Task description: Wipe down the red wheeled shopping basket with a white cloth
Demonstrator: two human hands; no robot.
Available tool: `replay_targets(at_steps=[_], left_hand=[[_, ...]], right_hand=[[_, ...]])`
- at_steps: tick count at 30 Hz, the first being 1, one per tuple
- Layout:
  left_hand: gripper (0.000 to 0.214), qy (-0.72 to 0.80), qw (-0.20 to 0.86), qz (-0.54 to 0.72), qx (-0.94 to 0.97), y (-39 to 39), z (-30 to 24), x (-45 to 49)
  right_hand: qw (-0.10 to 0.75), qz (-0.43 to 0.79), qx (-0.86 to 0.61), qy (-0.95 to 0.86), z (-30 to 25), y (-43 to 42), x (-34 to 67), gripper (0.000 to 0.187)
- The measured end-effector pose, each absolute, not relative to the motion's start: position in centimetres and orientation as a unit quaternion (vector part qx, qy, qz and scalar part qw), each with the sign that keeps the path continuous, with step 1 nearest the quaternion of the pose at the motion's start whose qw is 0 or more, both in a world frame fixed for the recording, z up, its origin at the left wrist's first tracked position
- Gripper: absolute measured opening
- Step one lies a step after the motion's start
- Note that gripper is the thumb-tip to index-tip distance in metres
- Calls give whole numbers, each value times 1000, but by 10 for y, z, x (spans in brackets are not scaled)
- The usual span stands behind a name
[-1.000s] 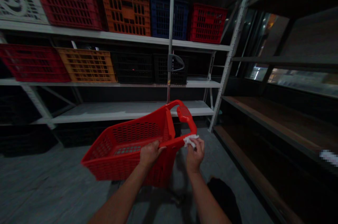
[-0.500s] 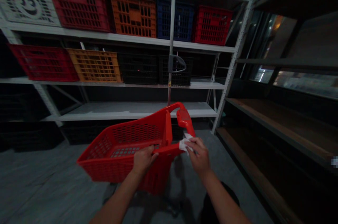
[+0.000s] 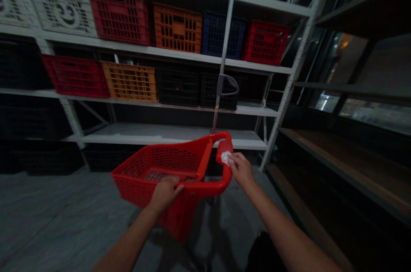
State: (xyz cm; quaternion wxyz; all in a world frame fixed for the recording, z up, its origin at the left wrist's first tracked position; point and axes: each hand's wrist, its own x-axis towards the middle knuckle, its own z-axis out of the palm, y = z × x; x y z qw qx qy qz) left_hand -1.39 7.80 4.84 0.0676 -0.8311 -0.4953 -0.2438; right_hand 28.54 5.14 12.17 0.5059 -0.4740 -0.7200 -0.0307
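A red plastic shopping basket [image 3: 150,169] on wheels stands on the grey floor in front of me, its red handle [image 3: 223,148] rising at the right end. My left hand [image 3: 165,193] grips the basket's near rim. My right hand [image 3: 240,169] is closed on a small white cloth [image 3: 225,158] and presses it against the handle's grip.
White metal shelving [image 3: 167,135] runs along the back wall with red, orange, blue, black and white crates [image 3: 176,28] on the upper levels. A dark wooden shelf unit [image 3: 346,161] stands to the right. A grey pole with a handle [image 3: 221,88] rises behind the basket.
My right hand with the cloth has moved up from the basket's rim corner to the handle grip. The view has shifted right and the basket sits more level.
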Motion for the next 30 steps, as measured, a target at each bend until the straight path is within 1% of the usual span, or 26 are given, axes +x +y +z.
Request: replay_targets(at_steps=[3,5,8,10,12,14,20,22,27,30], left_hand=[[41,-481,87,-312,-815,58,72,-9],[40,-478,87,-333,-808,36,95,11],[40,-502,49,-291,-813,3,127,58],[43,-516,29,-253,-818,-11,139,87],[44,-551,35,-218,-805,-16,142,106],[41,-577,49,-194,-792,-14,140,114],[38,-571,71,-185,-797,-5,135,103],[39,-568,77,-186,-798,-5,134,100],[38,-568,87,-197,-794,-4,131,94],[38,-568,82,-197,-795,-3,131,89]], right_hand=[[474,-16,-408,-780,114,22,276,28],[444,-17,-359,-821,115,20,280,30],[399,-53,-327,-855,127,50,293,30],[372,-79,-368,-848,139,81,300,27],[347,-80,-425,-832,149,107,300,25],[329,-54,-439,-834,154,119,291,26],[282,65,-288,-913,152,102,258,37],[268,71,-295,-915,155,109,262,36],[226,33,-397,-889,166,143,272,32],[167,65,-371,-911,169,138,256,34]])
